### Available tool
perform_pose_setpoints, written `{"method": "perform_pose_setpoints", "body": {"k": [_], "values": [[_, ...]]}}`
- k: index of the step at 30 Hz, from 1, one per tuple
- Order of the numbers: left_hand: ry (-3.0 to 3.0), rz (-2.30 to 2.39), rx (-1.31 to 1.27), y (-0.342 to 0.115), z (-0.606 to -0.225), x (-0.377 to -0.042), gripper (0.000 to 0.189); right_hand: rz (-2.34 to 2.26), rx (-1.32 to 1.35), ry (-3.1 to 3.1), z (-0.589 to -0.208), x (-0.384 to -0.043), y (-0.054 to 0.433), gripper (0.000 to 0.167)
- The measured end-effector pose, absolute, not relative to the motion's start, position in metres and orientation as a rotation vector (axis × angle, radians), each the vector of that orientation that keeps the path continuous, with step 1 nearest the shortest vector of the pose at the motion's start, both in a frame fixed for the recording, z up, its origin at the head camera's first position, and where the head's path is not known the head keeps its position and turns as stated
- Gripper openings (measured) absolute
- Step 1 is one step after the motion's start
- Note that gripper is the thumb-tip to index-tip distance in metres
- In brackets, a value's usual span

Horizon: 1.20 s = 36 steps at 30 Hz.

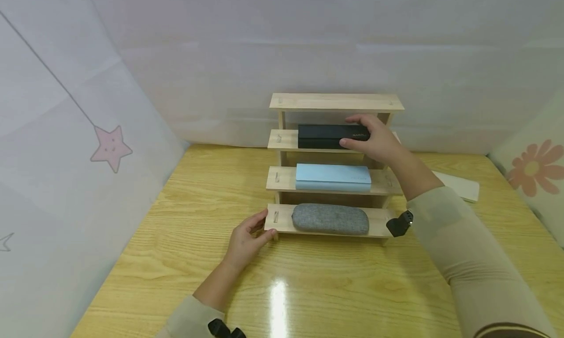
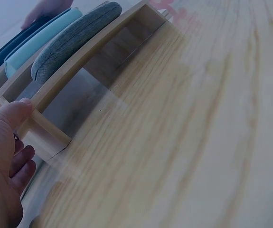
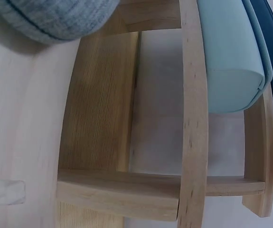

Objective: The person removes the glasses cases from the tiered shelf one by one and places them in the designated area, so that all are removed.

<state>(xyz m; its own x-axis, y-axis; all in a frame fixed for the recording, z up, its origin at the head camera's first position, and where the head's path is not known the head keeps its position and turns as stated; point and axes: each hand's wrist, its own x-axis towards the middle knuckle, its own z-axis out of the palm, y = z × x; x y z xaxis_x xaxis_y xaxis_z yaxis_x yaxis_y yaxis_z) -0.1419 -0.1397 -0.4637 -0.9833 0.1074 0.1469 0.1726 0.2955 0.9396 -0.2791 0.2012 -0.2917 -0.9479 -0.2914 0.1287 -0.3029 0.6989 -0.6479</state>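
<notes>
A stepped wooden display rack (image 1: 337,102) stands on the table. Its second tier from the top bears a black glasses case (image 1: 323,137), whose right end my right hand (image 1: 378,141) grips, thumb in front and fingers over the back. One tier lower lies a light blue glasses case (image 1: 332,177). On the lowest tier rests a grey fabric glasses case (image 1: 330,218). My left hand (image 1: 244,240) holds the left end of that tier; the left wrist view shows its thumb (image 2: 17,111) on the corner. In the right wrist view, the right hand is mostly out of frame.
A flat white object (image 1: 460,186) lies on the table right of the rack, partly hidden by my right arm. The wood-grain table (image 1: 198,191) meets a pale cloth backdrop (image 1: 246,59) behind the rack. The top tier bears nothing.
</notes>
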Motion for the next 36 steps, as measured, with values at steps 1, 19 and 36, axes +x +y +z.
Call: {"method": "perform_pose_setpoints", "body": {"k": [1,19,36], "values": [[-2.481,-1.812,-0.273,-0.1398,-0.4637,-0.1420,0.058,1.101,0.507,-2.882,-0.2917,-0.2797,0.2008,0.071],[-2.476,-1.801,-0.293,-0.1391,-0.4639,-0.1429,0.058,1.091,0.457,-2.959,-0.2939,-0.2885,0.1985,0.084],[-2.483,-1.790,-0.291,-0.1382,-0.4646,-0.1431,0.059,1.109,0.405,-2.912,-0.2960,-0.2862,0.1979,0.080]]}}
